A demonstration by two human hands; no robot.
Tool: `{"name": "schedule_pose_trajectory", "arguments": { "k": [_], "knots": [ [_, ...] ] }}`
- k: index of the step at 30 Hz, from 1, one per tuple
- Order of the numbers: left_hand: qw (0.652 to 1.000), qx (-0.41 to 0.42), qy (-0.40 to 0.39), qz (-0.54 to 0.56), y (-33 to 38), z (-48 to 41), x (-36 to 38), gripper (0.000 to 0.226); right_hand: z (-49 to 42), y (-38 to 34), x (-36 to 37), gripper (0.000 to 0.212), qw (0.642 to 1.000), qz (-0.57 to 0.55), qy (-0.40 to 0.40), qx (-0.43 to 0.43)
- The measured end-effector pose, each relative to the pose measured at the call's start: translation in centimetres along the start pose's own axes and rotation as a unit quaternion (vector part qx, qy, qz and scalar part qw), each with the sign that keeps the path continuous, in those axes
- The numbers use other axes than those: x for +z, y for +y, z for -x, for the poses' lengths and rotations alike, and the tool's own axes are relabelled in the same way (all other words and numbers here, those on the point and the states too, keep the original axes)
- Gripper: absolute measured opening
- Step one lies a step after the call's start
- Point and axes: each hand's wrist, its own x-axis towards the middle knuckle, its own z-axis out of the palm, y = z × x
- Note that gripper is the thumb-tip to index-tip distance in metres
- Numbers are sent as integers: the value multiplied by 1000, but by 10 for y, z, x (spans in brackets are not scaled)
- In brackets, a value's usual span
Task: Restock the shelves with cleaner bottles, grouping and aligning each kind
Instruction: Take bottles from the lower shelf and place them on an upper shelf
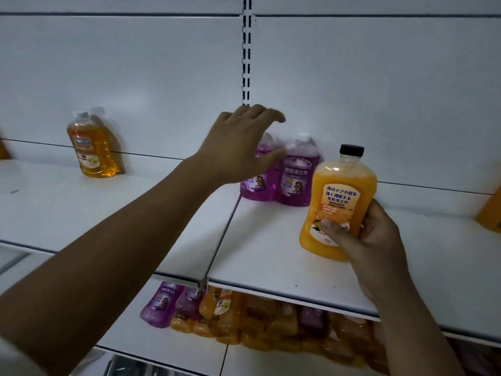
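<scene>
Orange bottle (pixel 337 202), black cap (pixel 351 150)

Upper white shelf (pixel 271 256), two boards meeting at a seam (pixel 225 232). Back left, upright against rear panel (pixel 162 77): one amber bottle (pixel 92 150). Back, just right of seam: two purple bottles (pixel 295 180) side by side. Lower shelf (pixel 130 332): purple and orange bottles (pixel 271 316) heaped, lying down

A slotted metal upright (pixel 246 50) divides 2 white back panels (pixel 122 63).
</scene>
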Motion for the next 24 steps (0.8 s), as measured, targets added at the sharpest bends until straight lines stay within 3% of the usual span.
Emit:
{"name": "schedule_pose_trajectory", "arguments": {
  "k": [6,13,19,24],
  "knots": [
    [989,-144,-19,-25,-42,127,-36,59,0,-11,49,59,997,-29,-67,11],
    [938,-335,-25,-81,-71,276,-91,69,21,-32,148,42,980,-63,-187,-2],
    [913,-395,-16,-104,-111,342,-130,68,49,-64,241,52,963,-58,-262,-30],
    [899,-416,-33,-130,-172,405,-168,69,80,-88,336,48,952,-62,-295,-44]
  ]
}}
